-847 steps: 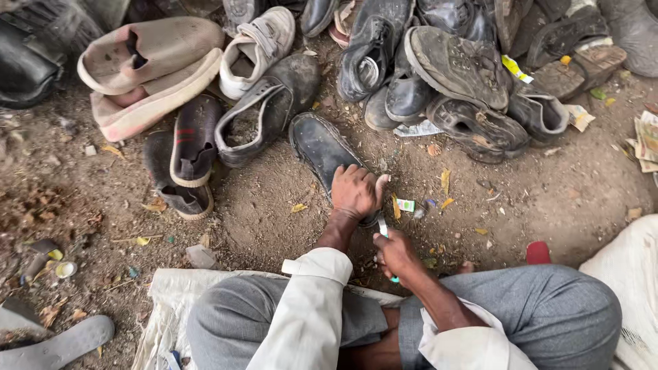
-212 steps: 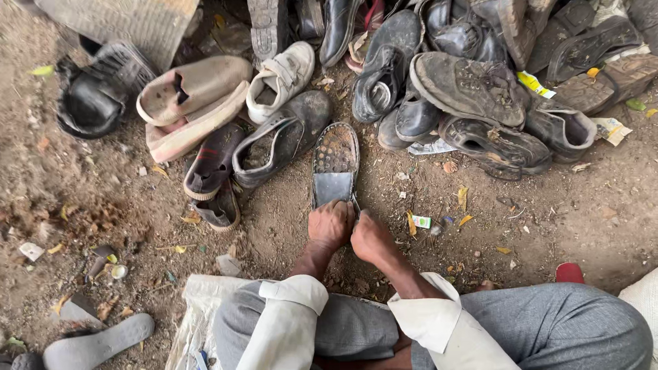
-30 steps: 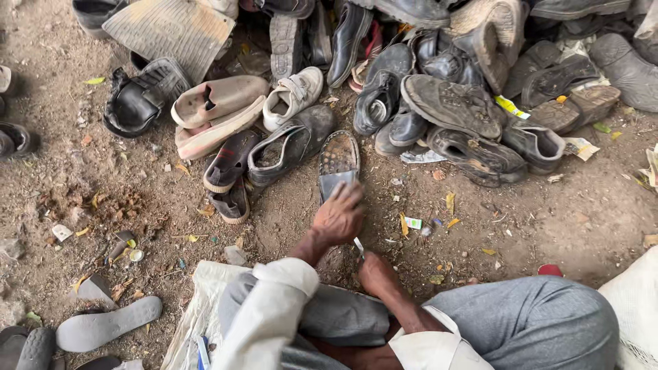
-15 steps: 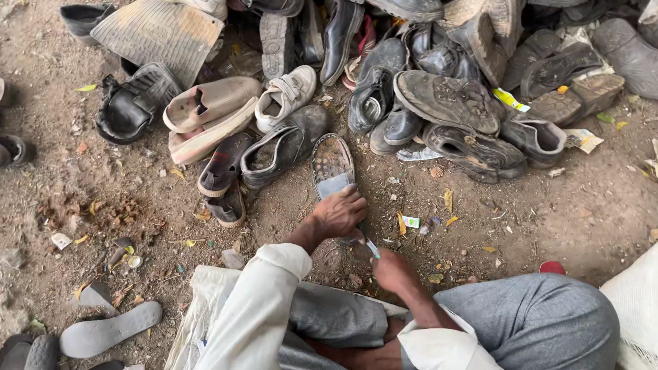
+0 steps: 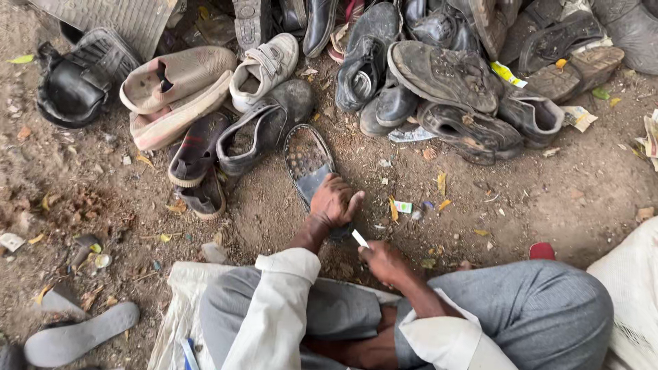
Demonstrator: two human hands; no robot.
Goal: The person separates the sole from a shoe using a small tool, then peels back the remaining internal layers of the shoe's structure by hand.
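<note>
You are pressing your left hand (image 5: pixel 334 203) down on the near end of the dark studded shoe sole (image 5: pixel 308 162) lying on the dirt ground (image 5: pixel 548 199), fingers spread flat. Your right hand (image 5: pixel 384 260) is closing its grip around a small pale blade (image 5: pixel 360 238), angled toward the sole. The blade could slip toward your left fingers, since they are lying just beside it. A small white-and-green label scrap (image 5: pixel 403 206) is lying near the sole.

Left hand (image 5: pixel 334 203) on sole (image 5: pixel 308 161); shoe pile (image 5: pixel 439 75) behind.
</note>
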